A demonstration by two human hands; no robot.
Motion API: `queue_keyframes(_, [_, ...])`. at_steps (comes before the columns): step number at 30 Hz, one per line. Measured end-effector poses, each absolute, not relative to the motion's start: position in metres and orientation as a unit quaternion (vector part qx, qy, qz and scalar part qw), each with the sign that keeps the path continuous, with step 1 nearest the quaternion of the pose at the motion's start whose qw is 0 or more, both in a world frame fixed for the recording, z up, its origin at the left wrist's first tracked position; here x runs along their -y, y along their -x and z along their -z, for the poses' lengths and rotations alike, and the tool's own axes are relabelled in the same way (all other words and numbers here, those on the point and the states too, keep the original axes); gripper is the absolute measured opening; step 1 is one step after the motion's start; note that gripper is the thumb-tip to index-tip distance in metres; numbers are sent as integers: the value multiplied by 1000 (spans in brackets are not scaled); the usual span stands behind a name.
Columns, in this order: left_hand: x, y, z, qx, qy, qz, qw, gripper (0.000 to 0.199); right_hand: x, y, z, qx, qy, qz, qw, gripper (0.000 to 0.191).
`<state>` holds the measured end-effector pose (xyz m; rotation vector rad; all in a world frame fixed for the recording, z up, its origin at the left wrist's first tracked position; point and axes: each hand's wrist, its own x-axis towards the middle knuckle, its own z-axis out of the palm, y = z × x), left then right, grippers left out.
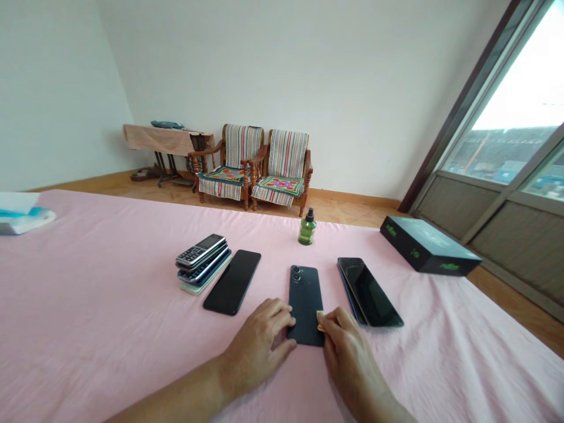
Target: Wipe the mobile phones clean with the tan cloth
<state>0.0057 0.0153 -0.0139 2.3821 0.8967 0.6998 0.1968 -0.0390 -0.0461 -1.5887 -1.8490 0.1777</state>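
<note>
Left hand (pixel 264 336), fingers loosely spread, touches phone (pixel 306 301); right hand (pixel 351 348) pinches pale scrap (pixel 321 322). Phone likely stiff, slick, fragile: grip side edges.

The cloth (pixel 110 264) is plain pink. By its far edge, the bottle (pixel 306 232) shows green with a black top; at its far right corner, the box (pixel 432 244) is black with bright green lettering. Well in from that edge, the middle phone (pixel 307 299) is dark blue-black, the scrap (pixel 320 314) beside it pale yellow. The chair covers (pixel 288 150) carry red, dark and whitish stripes; the seat mats (pixel 281 185) are multicoloured.
</note>
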Motion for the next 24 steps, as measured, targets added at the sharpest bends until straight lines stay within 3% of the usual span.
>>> queue_keyframes(8, [-15,-5,15,-319,-872,-265,259,22,44,-190,19,717,571,-151,369,33])
queue_keyframes(13, [-15,-5,16,-326,-864,-273,270,30,-19,-187,20,743,534,-85,395,40])
queue_keyframes(19, [-16,-4,17,-330,-869,-253,268,26,-78,-187,35,765,525,-66,367,43])
queue_keyframes(24, [-17,-3,16,-326,-871,-251,270,25,-74,-187,31,799,504,-71,319,40])
